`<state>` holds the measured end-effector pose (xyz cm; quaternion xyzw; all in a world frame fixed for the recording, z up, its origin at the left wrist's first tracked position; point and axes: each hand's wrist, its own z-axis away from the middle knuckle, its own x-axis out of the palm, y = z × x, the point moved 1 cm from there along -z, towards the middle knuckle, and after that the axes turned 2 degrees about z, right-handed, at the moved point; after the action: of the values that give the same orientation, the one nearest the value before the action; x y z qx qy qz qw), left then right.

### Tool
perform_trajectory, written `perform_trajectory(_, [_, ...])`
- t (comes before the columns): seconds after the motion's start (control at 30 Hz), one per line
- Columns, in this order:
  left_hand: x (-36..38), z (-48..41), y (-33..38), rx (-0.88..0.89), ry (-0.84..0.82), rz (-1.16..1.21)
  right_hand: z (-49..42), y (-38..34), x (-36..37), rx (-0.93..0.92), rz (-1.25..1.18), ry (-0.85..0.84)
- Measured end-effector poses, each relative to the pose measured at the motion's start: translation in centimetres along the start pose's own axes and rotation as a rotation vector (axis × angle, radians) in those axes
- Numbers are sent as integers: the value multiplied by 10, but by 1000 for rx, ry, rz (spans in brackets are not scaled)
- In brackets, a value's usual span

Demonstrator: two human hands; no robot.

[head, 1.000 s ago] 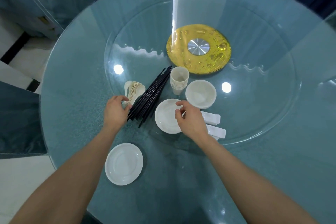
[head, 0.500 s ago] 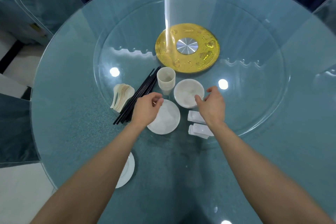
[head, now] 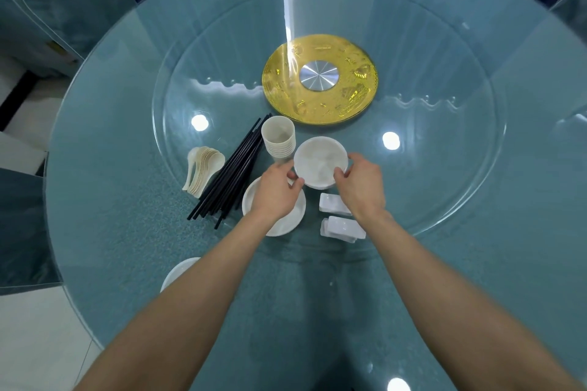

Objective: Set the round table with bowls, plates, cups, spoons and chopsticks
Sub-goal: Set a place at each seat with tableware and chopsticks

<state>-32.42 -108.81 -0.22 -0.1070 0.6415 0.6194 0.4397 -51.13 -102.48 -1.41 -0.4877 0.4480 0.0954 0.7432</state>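
On the glass counter, stacked spoons lie beside black chopsticks, with nested cups just past them. Above the plates, the left hand pinches the bowl at its left rim. The right hand curls its fingers onto the right rim. 2 piles of white rests lie under that wrist.

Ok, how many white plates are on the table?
2. One plate lies beneath the left hand, beside the chopsticks, and may be a stack. Another plate sits at the table's near edge, mostly hidden by the left arm.
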Motion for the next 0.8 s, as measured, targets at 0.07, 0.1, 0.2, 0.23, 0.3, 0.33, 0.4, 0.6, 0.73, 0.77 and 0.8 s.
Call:
perform_trajectory(0.07, [0,2,3,-13,4,4,1,-1,-1,-31,20,-5])
perform_trajectory(0.1, [0,2,5,-26,8,16,2,-2,-1,-40,28,-7])
perform_trajectory(0.2, [1,1,11,-88,55,66,3,-4,-2,-45,42,0])
perform_trajectory(0.23, [2,-1,12,-110,76,66,3,-3,-2,-46,47,4])
perform_trajectory(0.3, [3,-4,12,-141,97,30,3,-2,-2,-47,58,8])
perform_trajectory(0.33, [3,-5,12,-146,90,12,3,-1,-2,-48,60,6])
perform_trajectory(0.4, [5,-4,11,-140,68,5,1,-1,-2,-47,58,3])
perform_trajectory(0.6, [2,-2,7,-138,90,77,1,3,1,-43,62,-13])
perform_trajectory(0.73, [1,0,8,-153,131,148,2,7,2,12,40,-35])
perform_trajectory(0.77, [1,0,9,-161,144,166,1,8,2,27,25,-34])
perform_trajectory(0.8, [1,0,9,-174,153,185,1,8,2,38,7,-27])
